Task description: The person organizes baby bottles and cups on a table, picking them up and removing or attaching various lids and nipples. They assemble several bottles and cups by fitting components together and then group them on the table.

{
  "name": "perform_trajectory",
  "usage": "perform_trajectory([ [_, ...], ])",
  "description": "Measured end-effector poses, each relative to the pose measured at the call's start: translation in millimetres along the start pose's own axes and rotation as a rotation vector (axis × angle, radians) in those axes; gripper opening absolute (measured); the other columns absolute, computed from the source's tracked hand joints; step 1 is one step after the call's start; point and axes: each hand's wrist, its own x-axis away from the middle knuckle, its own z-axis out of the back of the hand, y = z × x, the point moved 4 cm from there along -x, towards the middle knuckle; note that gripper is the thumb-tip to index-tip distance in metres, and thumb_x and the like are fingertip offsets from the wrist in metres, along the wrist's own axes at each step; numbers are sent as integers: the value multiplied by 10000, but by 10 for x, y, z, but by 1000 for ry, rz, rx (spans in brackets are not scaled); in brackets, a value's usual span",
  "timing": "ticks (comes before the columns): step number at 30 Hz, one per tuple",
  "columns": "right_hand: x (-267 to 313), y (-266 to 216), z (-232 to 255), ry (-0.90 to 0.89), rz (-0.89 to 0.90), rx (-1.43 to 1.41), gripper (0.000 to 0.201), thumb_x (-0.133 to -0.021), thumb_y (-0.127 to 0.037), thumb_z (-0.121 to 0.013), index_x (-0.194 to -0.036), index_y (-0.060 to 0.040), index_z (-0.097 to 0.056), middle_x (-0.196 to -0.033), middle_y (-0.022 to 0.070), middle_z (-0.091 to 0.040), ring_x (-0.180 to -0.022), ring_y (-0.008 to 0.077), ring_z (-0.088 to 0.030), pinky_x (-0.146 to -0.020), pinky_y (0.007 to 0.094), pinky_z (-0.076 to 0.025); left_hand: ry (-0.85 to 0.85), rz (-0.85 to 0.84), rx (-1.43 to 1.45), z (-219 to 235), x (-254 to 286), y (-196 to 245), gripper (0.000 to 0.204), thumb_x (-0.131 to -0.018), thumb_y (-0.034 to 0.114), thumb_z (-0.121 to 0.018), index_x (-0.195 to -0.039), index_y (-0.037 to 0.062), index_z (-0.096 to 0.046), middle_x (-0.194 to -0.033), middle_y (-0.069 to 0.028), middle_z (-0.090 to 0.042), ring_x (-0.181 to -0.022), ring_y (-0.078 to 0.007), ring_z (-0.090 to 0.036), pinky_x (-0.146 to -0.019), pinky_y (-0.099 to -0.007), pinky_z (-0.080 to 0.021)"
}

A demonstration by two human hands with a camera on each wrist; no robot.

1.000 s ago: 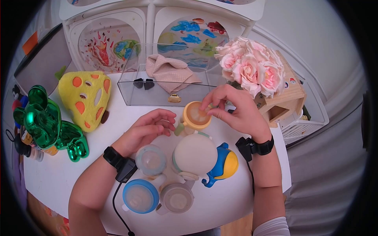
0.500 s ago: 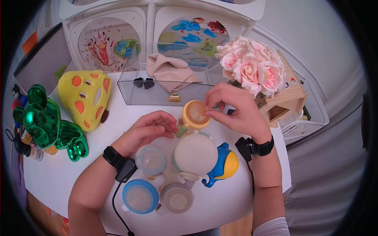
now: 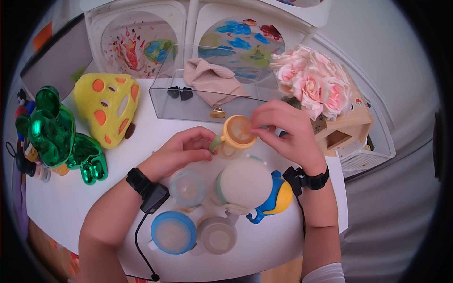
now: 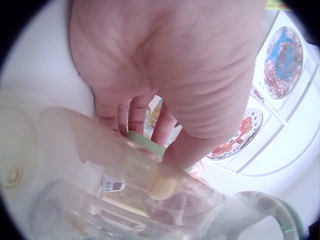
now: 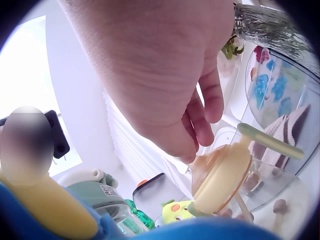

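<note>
A baby bottle with a yellow collar [image 3: 225,137] and an amber nipple [image 3: 239,128] stands between both hands. My left hand [image 3: 191,145] pinches its green handle [image 3: 215,143] between thumb and fingers; the left wrist view shows this handle [image 4: 146,144] behind a clear bottle. My right hand [image 3: 285,132] reaches over from the right, its thumb and fingertips pinching the nipple's tip, as the right wrist view also shows at the nipple [image 5: 202,167]. Close in front stand a white domed bottle [image 3: 244,183], a clear-topped bottle [image 3: 188,187], a blue-ringed bottle [image 3: 173,232] and a grey-ringed bottle [image 3: 218,236].
A blue and yellow toy [image 3: 277,200] lies beside the domed bottle. Behind stands a clear box [image 3: 165,106] with a pink cloth [image 3: 214,85]. Pink roses [image 3: 314,85] and a wooden box [image 3: 351,122] are right; a yellow plush [image 3: 106,106] and shiny green figure [image 3: 52,125] are left.
My left hand has come in to the bottle's green handle. The yellow-collared bottle has turned a little, with my right fingers still at its nipple. The head view has shifted slightly.
</note>
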Motion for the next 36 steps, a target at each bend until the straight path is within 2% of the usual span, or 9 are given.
perform_trajectory([
  [1, 5, -6, 1, -3, -26, 1, 161, -849, -7, -810, -976, -67, -731, -1018, 61, -732, -929, 260, -712, -738, 347, -574, 9, -3, 6, 17, -4, -15, 359, -1036, 40, -669, -1383, 42, -577, -1271, -51, -665, -1178, -146, -654, -1049, -325, -540],
  [4, -6, -22, -8, -7, 2, -2, 168, -846, 3, -807, -992, -66, -758, -1037, 65, -740, -941, 258, -718, -748, 341, -580, 32, 6, -9, 62, -23, -58, 326, -1059, 39, -635, -1379, 30, -575, -1261, -68, -681, -1191, -164, -643, -1048, -327, -516],
  [9, -12, -74, -23, -34, 5, -22, 193, -838, 15, -807, -1014, -59, -778, -1043, 78, -744, -942, 260, -726, -770, 345, -591, 54, 6, -43, 76, -42, -62, 257, -1089, 118, -641, -1329, 28, -618, -1138, -43, -685, -1051, -128, -631, -988, -313, -523],
  [15, -17, -69, -18, -62, 29, -35, 237, -831, 59, -772, -1038, -54, -794, -1055, 95, -751, -939, 265, -733, -778, 344, -599, 63, 6, -55, 63, -39, -49, 240, -1089, 128, -645, -1310, 34, -630, -1105, -31, -688, -1017, -118, -634, -963, -301, -526],
  [23, -35, -53, 37, -107, 109, -52, 324, -785, 138, -675, -1034, -27, -802, -1061, 122, -786, -921, 271, -751, -778, 336, -602, 75, 15, -58, 70, -34, -44, 226, -1082, 125, -658, -1292, 46, -634, -1106, -24, -694, -1019, -113, -642, -954, -287, -533],
  [36, -36, -88, 14, -112, 11, -46, 267, -859, 123, -634, -1045, -1, -779, -1043, 137, -780, -889, 257, -747, -781, 320, -583, 48, -17, -80, 114, -68, -107, 238, -1068, 105, -680, -1292, 34, -644, -1155, -25, -694, -1012, -106, -648, -942, -287, -552],
])
